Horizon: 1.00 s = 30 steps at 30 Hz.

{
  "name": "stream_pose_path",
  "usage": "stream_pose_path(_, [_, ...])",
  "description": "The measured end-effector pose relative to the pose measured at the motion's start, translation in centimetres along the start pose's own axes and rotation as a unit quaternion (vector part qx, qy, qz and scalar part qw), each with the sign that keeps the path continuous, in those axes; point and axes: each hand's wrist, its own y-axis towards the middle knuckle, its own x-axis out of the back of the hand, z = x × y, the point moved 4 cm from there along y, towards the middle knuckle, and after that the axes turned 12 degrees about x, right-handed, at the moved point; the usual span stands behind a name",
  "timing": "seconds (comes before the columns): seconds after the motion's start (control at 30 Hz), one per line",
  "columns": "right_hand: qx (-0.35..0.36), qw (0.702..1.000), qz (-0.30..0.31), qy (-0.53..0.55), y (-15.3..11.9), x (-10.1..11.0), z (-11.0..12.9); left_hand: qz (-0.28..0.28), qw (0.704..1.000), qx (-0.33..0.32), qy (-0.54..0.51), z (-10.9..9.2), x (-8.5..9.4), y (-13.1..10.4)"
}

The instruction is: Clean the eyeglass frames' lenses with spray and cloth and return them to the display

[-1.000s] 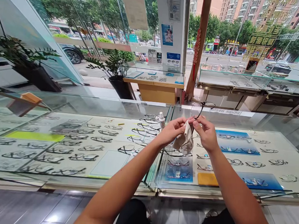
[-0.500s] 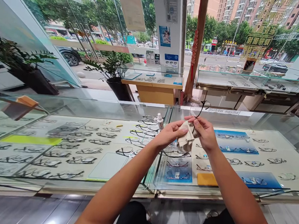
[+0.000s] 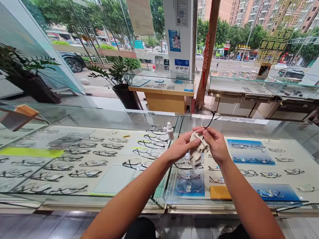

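Above the glass counter my two hands meet around a pair of eyeglasses (image 3: 211, 120) and a crumpled beige cloth (image 3: 197, 154). My left hand (image 3: 182, 147) is closed on the cloth, its thumb pressing on the front. My right hand (image 3: 216, 144) pinches the eyeglasses, and its fingers also touch the cloth's edge. A dark temple arm sticks up beyond the fingertips; much of the frame is hidden by fingers and cloth. A small white bottle (image 3: 170, 131) stands upright on the counter, just left of my left hand.
Under the glass top of the display counter (image 3: 115, 112) lie rows of eyeglasses (image 3: 86, 173). Inside are blue display mats (image 3: 251, 151) and a yellow block (image 3: 220, 192). At the left stands a wood-edged object (image 3: 20, 116). Farther back are another showcase (image 3: 165, 101) and potted plants (image 3: 121, 75).
Both hands have shifted slightly down with the eyeglasses. The cloth is bunched differently and hangs a little lower. The view has tilted slightly; the bottle stays put.
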Motion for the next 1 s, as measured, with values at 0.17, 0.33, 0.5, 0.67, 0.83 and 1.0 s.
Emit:
stream_pose_path(0.17, [-0.005, 1.000, -0.015, 0.023, 0.1, 0.4, -0.3, 0.022, 1.000, 0.016, 0.005, -0.2, -0.4, -0.2])
stream_pose_path(0.33, [-0.014, 0.999, -0.020, 0.035, 0.0, 0.3, -0.4, -0.004, 1.000, -0.011, 0.021, -0.8, -0.4, -0.6])
stream_pose_path(0.5, [0.001, 1.000, -0.015, 0.014, -0.1, -0.2, -0.3, -0.112, 0.988, -0.090, 0.063, -1.0, -0.3, -0.7])
stream_pose_path(0.67, [0.016, 1.000, 0.005, -0.015, -0.4, -0.7, -0.5, -0.199, 0.969, -0.127, 0.076, -1.0, 0.0, -0.9])
stream_pose_path(0.83, [0.005, 1.000, 0.006, -0.002, -0.5, -0.3, -1.1, -0.186, 0.968, -0.148, 0.081, -1.4, -0.2, -1.0])
stream_pose_path(1.0, [-0.002, 0.998, -0.054, 0.034, -0.1, 0.5, -1.3, -0.110, 0.981, -0.123, 0.101, -1.7, -0.7, -0.9])
